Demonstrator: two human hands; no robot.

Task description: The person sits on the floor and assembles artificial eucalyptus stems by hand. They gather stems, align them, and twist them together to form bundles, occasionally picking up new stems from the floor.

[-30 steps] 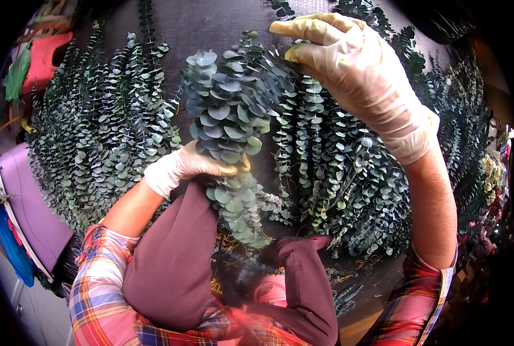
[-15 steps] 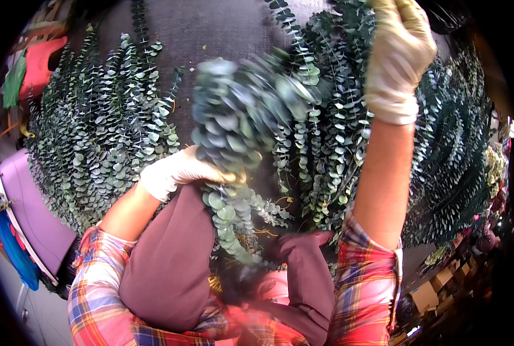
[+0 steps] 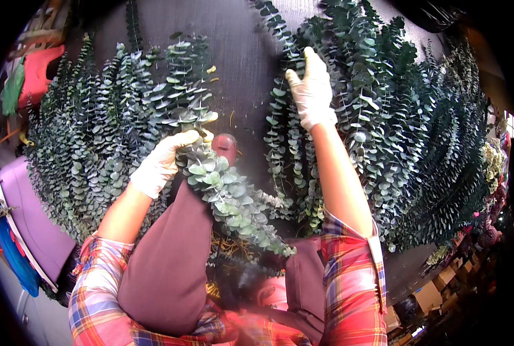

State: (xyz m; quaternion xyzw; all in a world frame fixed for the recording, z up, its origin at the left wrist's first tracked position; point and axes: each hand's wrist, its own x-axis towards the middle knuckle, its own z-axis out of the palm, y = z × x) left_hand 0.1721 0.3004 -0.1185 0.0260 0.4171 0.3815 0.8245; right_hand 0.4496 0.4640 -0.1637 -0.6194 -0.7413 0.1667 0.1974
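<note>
White gloves cover both my hands. My left hand (image 3: 167,158) is closed around a bunch of eucalyptus stems (image 3: 225,193), whose round leaves trail down over my lap toward the lower right. More leafy tips stand out above that fist, beside the eucalyptus pile on the left (image 3: 104,121). My right hand (image 3: 313,89) is stretched out with thumb and fingers apart, holding nothing. It hovers over or touches the near edge of the eucalyptus pile on the right (image 3: 372,109); I cannot tell which. Part of the left-hand grip is hidden by leaves.
Both piles lie on a dark surface (image 3: 234,75). At the left are a purple panel (image 3: 38,213), a blue item (image 3: 12,248) and a red plastic piece (image 3: 37,75). Cardboard pieces (image 3: 427,297) lie at the lower right. My knees are drawn up between the piles.
The bunch in my left hand swung from the middle to the left, its leaves now sharp instead of blurred. My right hand came down and leftward from the far right, its fingers spreading.
</note>
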